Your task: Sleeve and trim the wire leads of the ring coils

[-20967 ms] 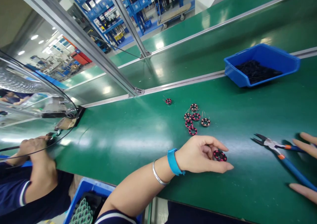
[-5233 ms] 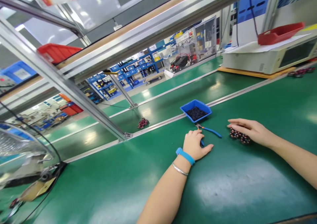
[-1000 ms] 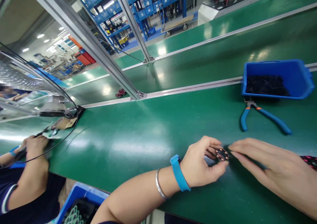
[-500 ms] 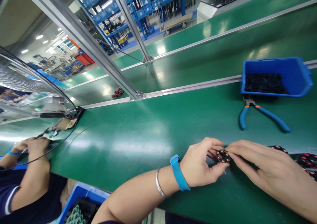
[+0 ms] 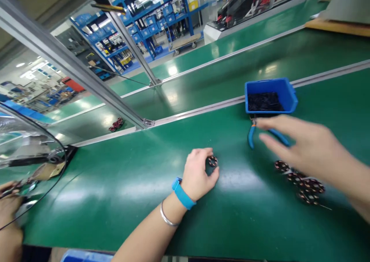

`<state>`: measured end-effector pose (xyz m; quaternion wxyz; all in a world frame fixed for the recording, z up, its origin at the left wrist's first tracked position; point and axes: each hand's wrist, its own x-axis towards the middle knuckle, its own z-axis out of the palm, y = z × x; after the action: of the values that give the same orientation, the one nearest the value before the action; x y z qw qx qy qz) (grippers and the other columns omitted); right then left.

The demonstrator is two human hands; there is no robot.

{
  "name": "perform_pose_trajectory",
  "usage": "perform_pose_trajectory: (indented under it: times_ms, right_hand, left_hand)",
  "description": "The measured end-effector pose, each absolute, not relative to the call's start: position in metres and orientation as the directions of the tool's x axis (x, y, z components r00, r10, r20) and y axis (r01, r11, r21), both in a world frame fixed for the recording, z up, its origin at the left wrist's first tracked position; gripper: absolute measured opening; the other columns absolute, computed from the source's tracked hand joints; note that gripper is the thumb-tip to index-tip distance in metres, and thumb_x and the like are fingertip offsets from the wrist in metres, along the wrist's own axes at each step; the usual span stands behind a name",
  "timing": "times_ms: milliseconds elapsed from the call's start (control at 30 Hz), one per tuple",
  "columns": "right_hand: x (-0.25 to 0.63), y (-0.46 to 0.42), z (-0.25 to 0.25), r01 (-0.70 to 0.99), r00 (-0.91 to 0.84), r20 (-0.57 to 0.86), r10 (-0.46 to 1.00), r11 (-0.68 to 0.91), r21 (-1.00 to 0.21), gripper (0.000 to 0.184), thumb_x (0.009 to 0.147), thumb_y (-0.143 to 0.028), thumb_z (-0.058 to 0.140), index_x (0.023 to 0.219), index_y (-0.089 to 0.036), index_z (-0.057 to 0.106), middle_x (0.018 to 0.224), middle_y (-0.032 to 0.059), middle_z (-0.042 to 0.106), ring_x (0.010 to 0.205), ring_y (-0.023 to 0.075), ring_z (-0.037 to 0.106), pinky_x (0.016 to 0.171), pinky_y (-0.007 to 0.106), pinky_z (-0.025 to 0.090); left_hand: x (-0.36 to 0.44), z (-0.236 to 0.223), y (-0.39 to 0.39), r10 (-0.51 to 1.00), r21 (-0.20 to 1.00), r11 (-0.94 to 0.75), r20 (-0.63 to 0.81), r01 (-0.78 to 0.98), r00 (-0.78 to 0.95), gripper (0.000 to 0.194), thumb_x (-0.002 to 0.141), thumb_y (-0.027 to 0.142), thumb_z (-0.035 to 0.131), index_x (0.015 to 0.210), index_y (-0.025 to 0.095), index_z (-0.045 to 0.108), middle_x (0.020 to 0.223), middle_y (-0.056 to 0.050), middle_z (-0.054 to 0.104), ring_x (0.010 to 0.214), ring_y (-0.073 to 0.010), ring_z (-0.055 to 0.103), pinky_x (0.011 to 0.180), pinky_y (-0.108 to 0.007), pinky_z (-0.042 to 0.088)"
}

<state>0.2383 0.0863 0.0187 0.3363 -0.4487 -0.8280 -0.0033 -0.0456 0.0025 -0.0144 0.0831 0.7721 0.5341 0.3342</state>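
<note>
My left hand holds a small motor stator, a black ring with copper windings, between thumb and fingers just over the green bench. Empty and slightly blurred, my right hand is stretched out with thumb and fingers apart. It hovers over the blue-handled pliers, partly hiding them; I cannot tell whether it touches them. Behind the pliers stands a blue bin with thin black pieces in it. Several more stators lie grouped below my right forearm.
A metal rail runs along the bench's back, with a slanting aluminium post at left. More stators lie beyond the rail. At far left, a co-worker's hands are behind a black cable. A blue crate sits below the front edge.
My right hand has left the stator and moved up to the pliers, uncovering the grouped stators. My left hand still holds its stator. The view has shifted right.
</note>
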Motion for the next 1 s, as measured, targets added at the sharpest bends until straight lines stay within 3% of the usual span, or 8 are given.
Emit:
perform_pose_trajectory:
  times_ms: [100, 167, 400, 533, 667, 733, 833, 1000]
  right_hand:
    - [0.259, 0.162, 0.037, 0.879, -0.224, 0.438, 0.871, 0.375, -0.296, 0.031, 0.103, -0.032, 0.067, 0.125, -0.015, 0.079, 0.129, 0.0182, 0.080, 0.120, 0.0351, 0.076, 0.105, 0.055, 0.060]
    - [0.261, 0.206, 0.039, 0.930, -0.163, 0.297, 0.941, 0.247, -0.272, 0.029, 0.103, -0.036, 0.074, 0.125, -0.017, 0.076, 0.130, 0.0118, 0.077, 0.120, 0.0308, 0.074, 0.106, 0.057, 0.059]
    - [0.249, 0.268, 0.007, 0.985, -0.055, -0.012, 0.998, 0.052, -0.168, 0.039, 0.107, -0.039, 0.072, 0.140, -0.019, 0.068, 0.142, 0.0119, 0.070, 0.119, 0.0267, 0.072, 0.101, 0.052, 0.062]
    - [0.256, 0.267, 0.004, 0.992, -0.051, -0.062, 0.997, 0.043, -0.117, 0.036, 0.110, -0.039, 0.067, 0.139, -0.019, 0.068, 0.142, 0.0116, 0.070, 0.122, 0.0266, 0.071, 0.103, 0.053, 0.060]
    - [0.256, 0.261, 0.010, 0.995, -0.046, -0.092, 0.995, 0.038, -0.087, 0.034, 0.112, -0.040, 0.062, 0.138, -0.020, 0.070, 0.144, 0.0110, 0.069, 0.127, 0.0279, 0.069, 0.108, 0.054, 0.057]
    - [0.256, 0.260, 0.012, 0.997, -0.031, -0.101, 0.994, 0.023, -0.075, 0.033, 0.112, -0.041, 0.062, 0.136, -0.020, 0.072, 0.144, 0.0104, 0.070, 0.130, 0.0283, 0.068, 0.111, 0.055, 0.055]
    - [0.257, 0.262, 0.011, 0.997, -0.025, -0.090, 0.996, 0.018, -0.076, 0.034, 0.109, -0.045, 0.066, 0.127, -0.020, 0.079, 0.143, 0.0138, 0.073, 0.131, 0.0319, 0.068, 0.112, 0.060, 0.050]
    - [0.261, 0.270, 0.003, 0.997, -0.026, -0.086, 0.996, 0.019, -0.080, 0.033, 0.103, -0.044, 0.069, 0.118, -0.021, 0.087, 0.146, 0.0247, 0.073, 0.128, 0.0455, 0.067, 0.096, 0.068, 0.040]
  left_hand:
    - [-0.029, -0.017, 0.008, 0.778, 0.377, -0.510, 0.586, 0.774, 0.227, 0.050, 0.085, 0.022, 0.069, 0.135, 0.019, 0.058, 0.138, -0.019, 0.073, 0.128, -0.0381, 0.071, 0.107, -0.061, 0.060]
    - [-0.004, -0.021, 0.012, 0.722, 0.393, -0.639, 0.604, 0.662, 0.339, 0.058, 0.086, 0.024, 0.067, 0.142, 0.019, 0.053, 0.142, -0.020, 0.071, 0.129, -0.0364, 0.071, 0.109, -0.058, 0.059]
    - [0.071, -0.026, 0.039, 0.799, 0.672, -0.555, 0.267, 0.491, 0.539, 0.083, 0.080, 0.026, 0.067, 0.157, 0.017, 0.039, 0.149, -0.018, 0.070, 0.138, -0.0376, 0.066, 0.118, -0.057, 0.056]
    - [0.070, -0.021, 0.038, 0.811, 0.703, -0.486, 0.141, 0.519, 0.568, 0.092, 0.078, 0.026, 0.069, 0.162, 0.017, 0.034, 0.140, -0.014, 0.076, 0.132, -0.0391, 0.069, 0.115, -0.059, 0.055]
    - [0.067, -0.020, 0.036, 0.797, 0.688, -0.504, 0.137, 0.522, 0.589, 0.107, 0.073, 0.026, 0.076, 0.168, 0.021, 0.027, 0.157, -0.014, 0.066, 0.139, -0.0420, 0.066, 0.116, -0.059, 0.054]
    - [0.069, -0.022, 0.038, 0.756, 0.688, -0.543, 0.150, 0.481, 0.637, 0.104, 0.078, 0.021, 0.073, 0.170, 0.021, 0.025, 0.158, -0.013, 0.067, 0.142, -0.0402, 0.066, 0.118, -0.057, 0.054]
    - [0.073, -0.026, 0.042, 0.730, 0.691, -0.551, 0.129, 0.467, 0.671, 0.090, 0.087, 0.017, 0.070, 0.169, 0.019, 0.033, 0.138, -0.008, 0.080, 0.131, -0.0357, 0.073, 0.115, -0.053, 0.057]
    - [0.062, -0.025, 0.036, 0.773, 0.659, -0.513, 0.075, 0.550, 0.630, 0.083, 0.091, 0.029, 0.078, 0.165, 0.017, 0.042, 0.132, -0.008, 0.082, 0.124, -0.0350, 0.076, 0.112, -0.049, 0.058]
